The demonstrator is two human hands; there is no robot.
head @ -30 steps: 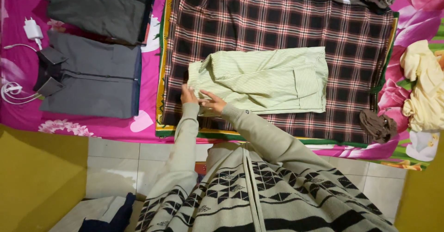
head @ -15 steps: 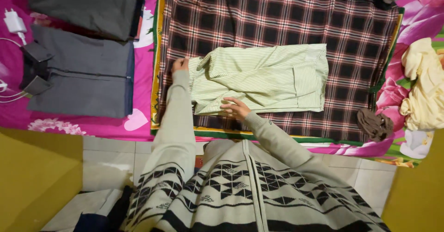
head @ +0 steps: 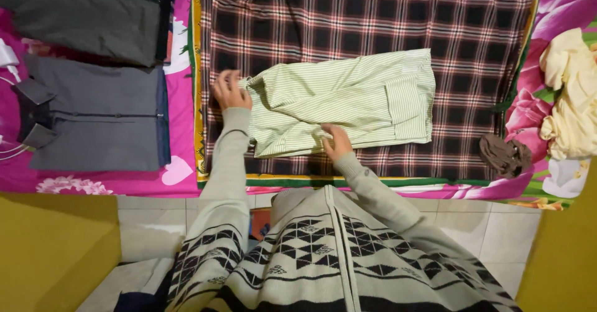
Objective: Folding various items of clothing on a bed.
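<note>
**Green-striped shirt partly folded on the plaid cloth**

Plaid cloth (head: 373, 13) in dark red and black is spread over a pink floral bedsheet (head: 180, 163), and it serves as the working surface. At its middle a green-and-white striped shirt (head: 348, 97) is laid, and it is judged to be about halfway folded: the sleeves and sides have been turned in so that a long rectangle is formed, but the collar end at the left is seen bunched and uneven, and the near hem is not yet squared. A further fold across the length appears to be left.

Two dark grey zipped garments (head: 99, 119), already folded flat, are set side by side to the left of the plaid cloth, which suggests finished pieces. A heap of cream cloth (head: 569, 100) is left unfolded at the right edge, with a small brown crumpled piece (head: 505, 153) near it.

The collar end is pinched by the left hand (head: 229, 91), fingers closed on the fabric. The near edge of the shirt is pressed by the right hand (head: 336, 141), fingers together and flat rather than gripping.

No containers are seen; a white charger (head: 7, 56) with its cable is laid at the far left
</note>
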